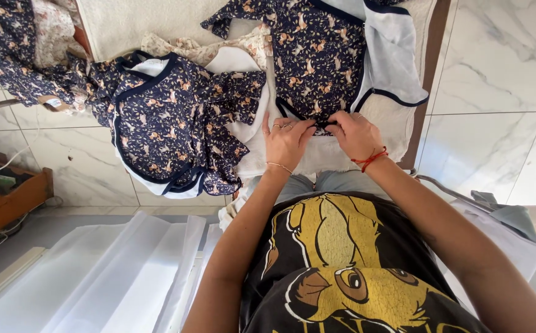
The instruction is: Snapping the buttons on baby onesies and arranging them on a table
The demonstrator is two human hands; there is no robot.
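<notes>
The padded white surface [397, 123] is the landmark here; everything below is placed against it. It runs away from the person, with pale marble floor [502, 68] on either side.

Largest on it is the navy floral garment [323, 55] lying flat along its far and middle stretch, its light blue lining [391, 55] folded open toward the surface's right edge. The near hem of that garment sits at the surface's near end, right in front of the person. A second navy floral garment [169, 129] hangs over the surface's left edge, bunched and partly off it; it looks liable to slide to the floor if the cloth under it is tugged.

Left of the surface and nearer the person, a stack of clear plastic bags [114, 271] lies loose; a dropped garment could land on them and scatter them.

At the near end of the surface, the left hand [286, 142] pinches the hem of the flat garment with fingers curled narrow, and the right hand [355, 134] does the same just beside it, thumbs nearly touching. What lies between the fingertips is hidden, so I cannot tell whether it is a snap or a seam.

The main risk, as I judge it: pulling the hem toward the body would drag the flat garment out of line and wrinkle the lining. A red cord bracelet [369, 159] on the right wrist could snag on loose fabric.
</notes>
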